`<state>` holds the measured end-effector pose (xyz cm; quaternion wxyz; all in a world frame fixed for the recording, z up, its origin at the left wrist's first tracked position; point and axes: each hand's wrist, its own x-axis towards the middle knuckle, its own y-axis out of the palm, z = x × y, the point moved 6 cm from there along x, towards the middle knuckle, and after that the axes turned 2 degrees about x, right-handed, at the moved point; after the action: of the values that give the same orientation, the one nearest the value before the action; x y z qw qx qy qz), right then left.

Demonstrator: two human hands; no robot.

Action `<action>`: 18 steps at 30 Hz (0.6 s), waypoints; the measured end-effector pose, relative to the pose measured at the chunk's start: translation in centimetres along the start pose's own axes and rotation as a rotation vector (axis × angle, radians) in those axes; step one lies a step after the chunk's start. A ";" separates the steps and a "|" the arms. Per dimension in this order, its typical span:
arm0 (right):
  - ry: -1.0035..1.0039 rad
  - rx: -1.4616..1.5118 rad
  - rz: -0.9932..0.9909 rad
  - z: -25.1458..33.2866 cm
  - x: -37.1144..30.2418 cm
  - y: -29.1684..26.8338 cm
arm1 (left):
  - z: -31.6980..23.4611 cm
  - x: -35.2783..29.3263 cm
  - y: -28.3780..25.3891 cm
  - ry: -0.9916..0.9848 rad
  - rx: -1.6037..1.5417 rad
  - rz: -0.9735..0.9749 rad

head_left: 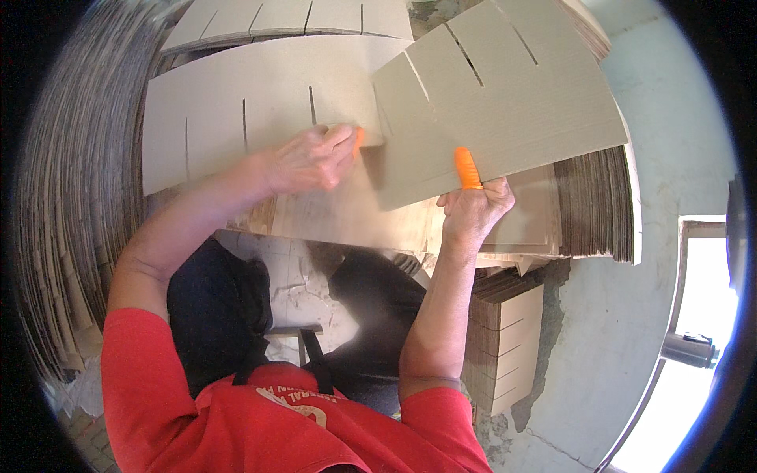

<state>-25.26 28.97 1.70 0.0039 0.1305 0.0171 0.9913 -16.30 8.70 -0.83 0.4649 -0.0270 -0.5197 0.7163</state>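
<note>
My left hand (319, 158) is closed at the near right corner of a slotted cardboard sheet (213, 94), its fingertips pinched together with an orange finger cover on one. Whether that sheet's edge is between the fingers is hidden. My right hand (477, 201) grips the near edge of a second slotted cardboard sheet (520, 102), thumb in an orange finger cover (467, 168) on top, the other fingers curled under it. This second sheet is tilted and raised, overlapping the first sheet's right end. Both sheets have several narrow slots cut in from the far or near edge.
Beneath lies a wooden tabletop (347, 213). Tall cardboard stacks (71, 173) rise on the left, and more slotted sheets (284, 17) are piled at the back. A sheet stack (595, 205) stands at right, with another bundle (505, 339) below the table beside the wall (583, 339).
</note>
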 end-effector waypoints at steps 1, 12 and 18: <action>0.003 0.011 -0.003 -0.4 0.0 -0.2 | -0.2 0.3 -0.5 0.033 0.000 -0.026; 0.077 -0.146 -0.037 -5.7 -0.5 0.8 | 2.0 2.7 -2.9 -0.446 -0.582 0.009; -0.007 -0.178 0.026 -3.6 -1.3 3.2 | 17.8 0.2 6.3 -0.846 0.197 0.150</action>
<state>-24.99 25.64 -1.98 0.0026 0.1332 -0.0727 0.9884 -29.79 -4.14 2.57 0.1582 0.2756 -0.5903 0.7420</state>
